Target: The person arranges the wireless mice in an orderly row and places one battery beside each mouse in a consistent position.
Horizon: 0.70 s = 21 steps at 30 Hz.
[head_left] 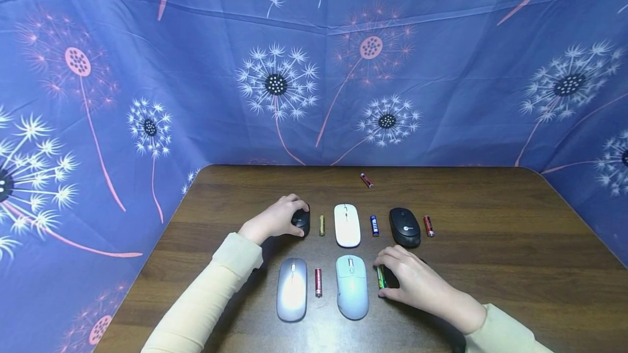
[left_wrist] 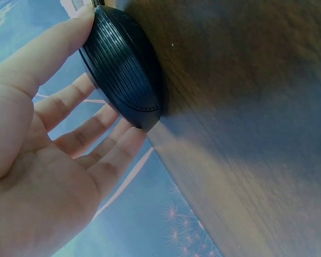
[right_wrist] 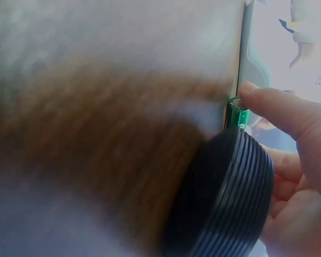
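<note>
At the left of the back row, my left hand [head_left: 275,221] grips a small black mouse [head_left: 301,222] by its two ends, thumb near and fingers far. The left wrist view shows the ribbed side of this mouse, close against the wooden table. My right hand [head_left: 417,282] pinches a green battery [head_left: 381,277] lengthwise between thumb and fingers in the front row. Beneath that palm, mostly hidden in the head view, sits another black mouse with a ribbed side [right_wrist: 232,198]. A light blue mouse [head_left: 352,287] lies just left of the green battery.
A gold battery [head_left: 321,225], white mouse [head_left: 347,226], blue battery [head_left: 375,225], black mouse [head_left: 405,227] and red battery [head_left: 429,226] continue the back row. In front lie a grey mouse [head_left: 291,290] and red battery [head_left: 318,282]. Another battery [head_left: 366,180] lies near the back edge.
</note>
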Tool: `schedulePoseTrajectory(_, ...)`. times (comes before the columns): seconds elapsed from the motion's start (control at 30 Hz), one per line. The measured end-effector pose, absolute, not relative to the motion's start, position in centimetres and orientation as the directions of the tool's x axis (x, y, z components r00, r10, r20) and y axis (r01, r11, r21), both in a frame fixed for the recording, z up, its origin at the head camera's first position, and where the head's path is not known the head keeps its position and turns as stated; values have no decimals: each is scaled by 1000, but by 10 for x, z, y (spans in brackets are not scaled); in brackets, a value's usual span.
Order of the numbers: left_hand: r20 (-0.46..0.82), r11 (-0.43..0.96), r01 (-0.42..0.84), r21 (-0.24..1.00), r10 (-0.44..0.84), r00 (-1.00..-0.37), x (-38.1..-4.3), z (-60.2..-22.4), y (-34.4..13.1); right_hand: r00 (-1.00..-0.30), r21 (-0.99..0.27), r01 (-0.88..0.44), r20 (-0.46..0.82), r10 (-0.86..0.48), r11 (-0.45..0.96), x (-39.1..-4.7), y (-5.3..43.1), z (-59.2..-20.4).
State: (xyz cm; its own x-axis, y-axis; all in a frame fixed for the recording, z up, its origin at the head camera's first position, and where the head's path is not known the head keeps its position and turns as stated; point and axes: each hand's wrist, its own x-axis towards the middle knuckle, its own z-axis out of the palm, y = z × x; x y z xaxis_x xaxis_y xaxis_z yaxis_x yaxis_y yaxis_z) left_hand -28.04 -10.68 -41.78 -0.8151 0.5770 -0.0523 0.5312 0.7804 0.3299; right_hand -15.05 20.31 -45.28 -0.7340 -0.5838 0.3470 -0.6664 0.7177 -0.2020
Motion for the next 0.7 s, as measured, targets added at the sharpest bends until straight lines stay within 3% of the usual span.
schedulePoseTrajectory(0.7,-39,770,543,335,587,-808,-279,-416,-107,-679,-181,-718,397,-618,673,-155,207,-435)
